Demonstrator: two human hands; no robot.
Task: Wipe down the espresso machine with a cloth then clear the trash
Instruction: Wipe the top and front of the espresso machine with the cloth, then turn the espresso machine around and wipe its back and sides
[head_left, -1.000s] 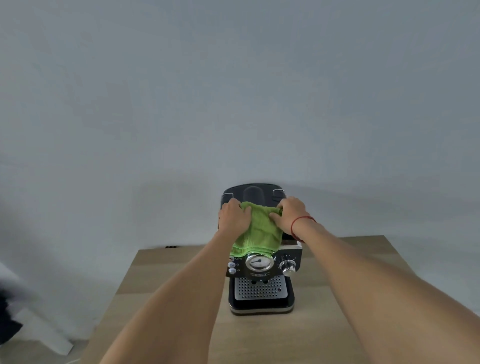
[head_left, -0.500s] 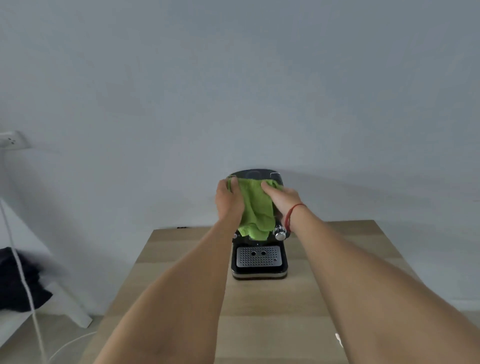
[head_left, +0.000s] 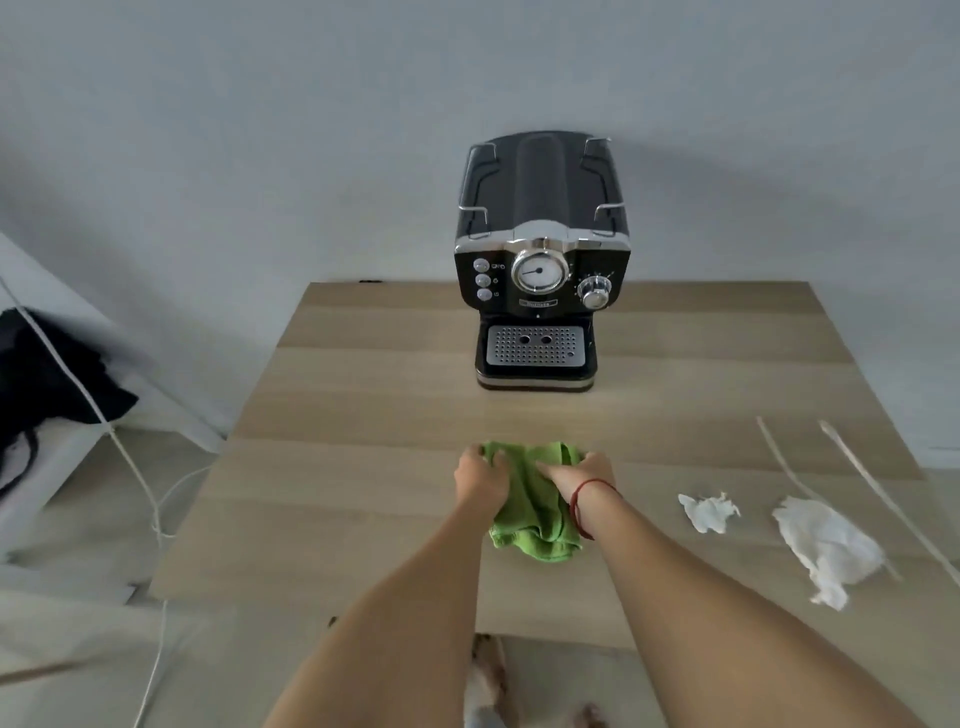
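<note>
Your left hand (head_left: 480, 480) and right hand (head_left: 576, 475) are both on the green cloth (head_left: 535, 514). It lies bunched on the wooden table (head_left: 363, 467) at the near middle, well apart from the espresso machine (head_left: 540, 260). Your left fingers curl over the cloth's far left edge and grip it. Your right fingers are curled into the fabric on its far right side (a red string bracelet (head_left: 584, 501) circles that wrist). The cloth's near end spills out between your forearms.

The espresso machine stands upright at the far middle of the table, close to the wall. Its round gauge, three buttons and knob face you, with the drip grille at its base.

The trash lies to your right on the table. A small crumpled tissue (head_left: 709, 513) is near your right forearm, and a larger crumpled tissue (head_left: 826, 551) lies farther right. Two thin pale sticks (head_left: 779, 457) run near-to-far beside them.

Off the table's left side, a white cable (head_left: 130, 467) hangs past a dark garment (head_left: 47, 374).
</note>
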